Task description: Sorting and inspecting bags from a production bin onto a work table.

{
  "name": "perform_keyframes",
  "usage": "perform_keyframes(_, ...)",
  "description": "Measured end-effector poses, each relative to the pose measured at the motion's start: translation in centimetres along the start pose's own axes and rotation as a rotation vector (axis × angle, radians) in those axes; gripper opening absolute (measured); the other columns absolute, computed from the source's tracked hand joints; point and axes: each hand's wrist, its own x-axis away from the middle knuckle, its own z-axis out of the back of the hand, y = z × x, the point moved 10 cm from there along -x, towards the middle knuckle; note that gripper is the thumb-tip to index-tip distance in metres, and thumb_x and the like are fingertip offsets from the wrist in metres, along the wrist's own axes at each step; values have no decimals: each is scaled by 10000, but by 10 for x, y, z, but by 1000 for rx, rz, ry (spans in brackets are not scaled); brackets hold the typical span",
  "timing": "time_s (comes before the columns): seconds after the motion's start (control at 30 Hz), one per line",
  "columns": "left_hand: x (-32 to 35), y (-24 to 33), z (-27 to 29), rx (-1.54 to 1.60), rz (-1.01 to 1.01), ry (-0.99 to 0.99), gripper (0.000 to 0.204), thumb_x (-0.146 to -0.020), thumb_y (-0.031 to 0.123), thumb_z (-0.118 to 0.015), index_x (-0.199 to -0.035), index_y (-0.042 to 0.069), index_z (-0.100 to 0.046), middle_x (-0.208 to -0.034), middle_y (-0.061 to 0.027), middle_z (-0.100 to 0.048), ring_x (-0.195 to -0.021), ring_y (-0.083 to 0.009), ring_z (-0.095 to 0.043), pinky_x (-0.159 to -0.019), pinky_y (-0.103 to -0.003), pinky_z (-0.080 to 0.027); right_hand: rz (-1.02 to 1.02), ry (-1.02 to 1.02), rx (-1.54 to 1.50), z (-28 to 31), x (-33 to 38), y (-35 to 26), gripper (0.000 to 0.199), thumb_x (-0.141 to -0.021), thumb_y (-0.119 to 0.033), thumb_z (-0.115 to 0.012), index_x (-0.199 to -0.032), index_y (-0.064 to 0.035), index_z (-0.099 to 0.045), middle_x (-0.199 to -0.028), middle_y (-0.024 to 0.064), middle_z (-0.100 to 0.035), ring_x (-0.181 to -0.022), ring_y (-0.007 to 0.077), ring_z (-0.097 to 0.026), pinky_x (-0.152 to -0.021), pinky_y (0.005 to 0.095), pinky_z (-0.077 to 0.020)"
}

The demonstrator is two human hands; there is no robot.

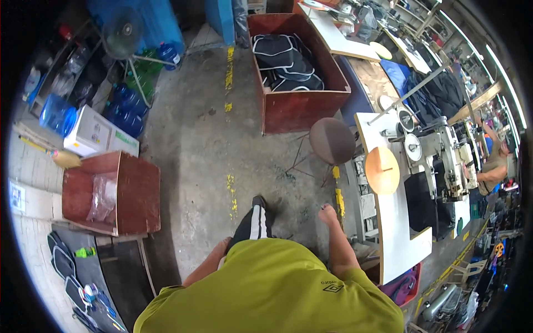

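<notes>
right grip point(327, 213) clenched, left grip point(225, 244) unclear; red bin point(302, 114): black pieces point(283, 61) (box point(139, 194): clear plastic point(104, 197))

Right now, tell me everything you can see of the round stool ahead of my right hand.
The stool has a round brown seat on thin, dark, metal-looking legs. It stands upright on the concrete floor, near the bigger reddish-brown bin and beside the white sewing table; whether it touches the table is unclear.

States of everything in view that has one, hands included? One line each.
Right hand: curled, contents unclear
Left hand: mostly hidden, grip unclear
Stool: upright, unoccupied
Far bin: open, holding black pieces
Near bin: open, holding clear plastic
Fan: upright, running unclear
</notes>
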Motion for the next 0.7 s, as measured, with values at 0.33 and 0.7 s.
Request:
perform_keyframes(0.33, -113, 57, 48, 189, 350, 56, 327, -965, 286, -551, -1068, 6, -685, -885, -127, -708, -794, -216, -688, -739, -384, -555, -22, -110, -136, 11, -171, -57, 435, -755, -85, -569, -1171, -5, -662, -1171, 251, -693, -1164, 395, -642, -981, 427, -508)
perform_keyframes(0.7, -30, 164, -94, 555, 854, 844, 309, -928, 288, -522, -973, 40, -702, -829, -154, -704, -764, -249, -676, -731, -398, -538, 392, 64, 81, 107, -506, -23, 311, -803, -72, -598, -1079, 58, -660, -1095, 230, -716, -980, 406, -700, -857, 440, -560)
